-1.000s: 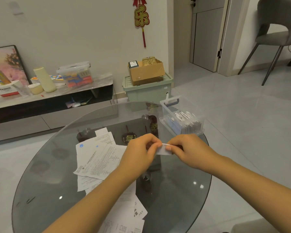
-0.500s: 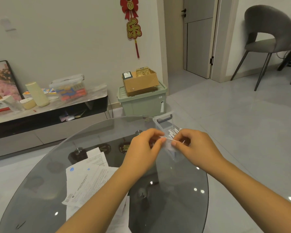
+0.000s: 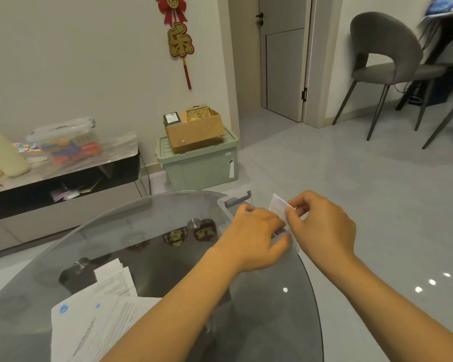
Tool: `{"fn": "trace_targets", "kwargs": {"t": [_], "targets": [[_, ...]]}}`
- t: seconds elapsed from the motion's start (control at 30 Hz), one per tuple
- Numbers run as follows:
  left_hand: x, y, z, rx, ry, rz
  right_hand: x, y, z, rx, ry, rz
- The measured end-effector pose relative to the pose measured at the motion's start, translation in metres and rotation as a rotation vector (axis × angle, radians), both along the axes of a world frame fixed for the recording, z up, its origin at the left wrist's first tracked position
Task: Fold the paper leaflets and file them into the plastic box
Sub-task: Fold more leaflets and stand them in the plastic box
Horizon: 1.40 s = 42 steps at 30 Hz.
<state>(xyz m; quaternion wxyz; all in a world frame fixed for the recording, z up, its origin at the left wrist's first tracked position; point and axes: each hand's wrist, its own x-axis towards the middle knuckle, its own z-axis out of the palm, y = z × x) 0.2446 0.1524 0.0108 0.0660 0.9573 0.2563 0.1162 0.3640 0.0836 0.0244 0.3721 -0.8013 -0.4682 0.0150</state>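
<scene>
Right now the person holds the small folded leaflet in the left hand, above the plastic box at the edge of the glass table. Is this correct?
Not quite. In the head view the right hand pinches the folded leaflet; the left hand only reaches into the plastic box. The rest holds: the leaflet is above the box at the edge of the glass table.

A round smoked-glass table [image 3: 168, 226] carried a clear plastic box [image 3: 226, 209] at its far right edge and a loose spread of printed paper leaflets [image 3: 97, 317] on its near left part, well apart.
</scene>
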Motion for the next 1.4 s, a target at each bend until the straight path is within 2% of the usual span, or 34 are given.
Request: {"fn": "trace_targets", "kwargs": {"t": [0.3, 0.5, 0.83, 0.97, 1.2, 1.4], "targets": [[0.006, 0.005, -0.009, 0.057, 0.096, -0.014, 0.006, 0.008, -0.007, -0.004, -0.045, -0.05], [0.003, 0.003, -0.011, 0.054, 0.075, 0.027, 0.003, 0.009, -0.009, -0.07, -0.131, 0.001], [-0.006, 0.002, -0.007, -0.051, 0.059, 0.006, 0.003, 0.017, 0.009, -0.364, -0.362, 0.158], [-0.006, 0.001, -0.008, -0.099, 0.007, 0.036, 0.005, 0.017, 0.012, -0.406, -0.238, 0.199], [-0.003, 0.005, -0.009, -0.064, 0.105, 0.026, 0.016, 0.01, 0.007, -0.228, 0.071, 0.229], [-0.002, 0.004, -0.007, -0.062, 0.169, 0.031, 0.027, 0.008, 0.001, -0.187, 0.144, 0.242]]}}
